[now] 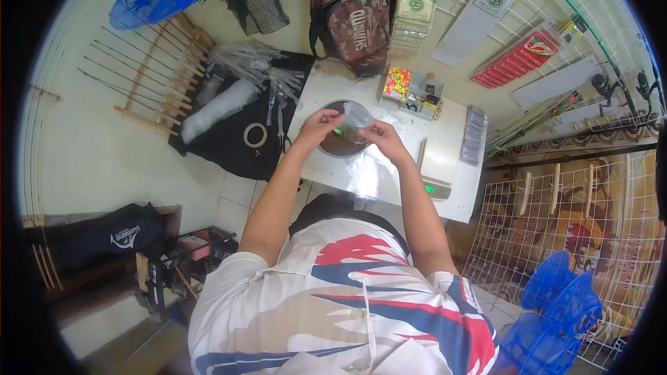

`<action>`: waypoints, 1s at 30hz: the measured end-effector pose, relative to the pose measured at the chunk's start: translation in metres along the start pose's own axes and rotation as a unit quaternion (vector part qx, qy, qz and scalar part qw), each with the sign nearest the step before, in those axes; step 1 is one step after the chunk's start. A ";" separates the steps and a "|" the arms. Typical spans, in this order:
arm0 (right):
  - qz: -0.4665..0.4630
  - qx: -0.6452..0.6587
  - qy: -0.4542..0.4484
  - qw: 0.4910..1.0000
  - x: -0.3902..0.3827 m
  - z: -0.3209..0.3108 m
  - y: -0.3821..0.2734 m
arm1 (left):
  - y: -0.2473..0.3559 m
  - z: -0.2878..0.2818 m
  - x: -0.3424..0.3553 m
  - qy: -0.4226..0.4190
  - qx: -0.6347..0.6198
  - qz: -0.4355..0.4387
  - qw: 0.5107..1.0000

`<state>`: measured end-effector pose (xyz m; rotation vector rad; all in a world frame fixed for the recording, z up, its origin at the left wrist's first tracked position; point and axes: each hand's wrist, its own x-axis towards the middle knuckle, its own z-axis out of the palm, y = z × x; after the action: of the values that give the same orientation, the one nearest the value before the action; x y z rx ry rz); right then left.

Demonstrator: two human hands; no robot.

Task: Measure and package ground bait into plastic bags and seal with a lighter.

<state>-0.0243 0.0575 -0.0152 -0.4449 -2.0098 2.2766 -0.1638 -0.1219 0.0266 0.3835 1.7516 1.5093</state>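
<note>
A small clear plastic bag [358, 114] is held up over a round metal bowl [324, 147] on the white table. My right hand [384, 139] pinches the bag at its lower right side. At its left edge, the fingers of my left hand [319, 127] are closed on it. Something green [339, 129] shows between the hands, too small to name. Brown material [342, 146] lies in the bowl, partly hidden by the bag and my fingers.
Right of the bowl stands a digital scale [436, 161], beside a strip of small clear packets [473, 136]. A divided box [411, 90] with colourful pieces sits behind. On the black cloth at left lie a tape roll [255, 135], scissors [281, 132] and plastic bags [221, 107].
</note>
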 end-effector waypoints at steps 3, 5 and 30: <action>-0.003 0.027 0.008 1.000 -0.003 -0.003 -0.006 | -0.028 0.001 0.004 -0.064 0.013 0.032 0.997; -0.008 0.041 0.017 0.999 -0.006 -0.005 -0.008 | -0.031 0.004 0.007 -0.155 -0.021 0.049 0.987; 0.008 0.028 0.142 0.989 -0.050 -0.019 -0.027 | -0.037 0.023 0.037 -0.183 0.028 0.101 0.977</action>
<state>0.0253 0.0674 0.0176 -0.7354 -1.8069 2.1293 -0.1625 -0.0902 -0.0212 0.8351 1.4970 1.4218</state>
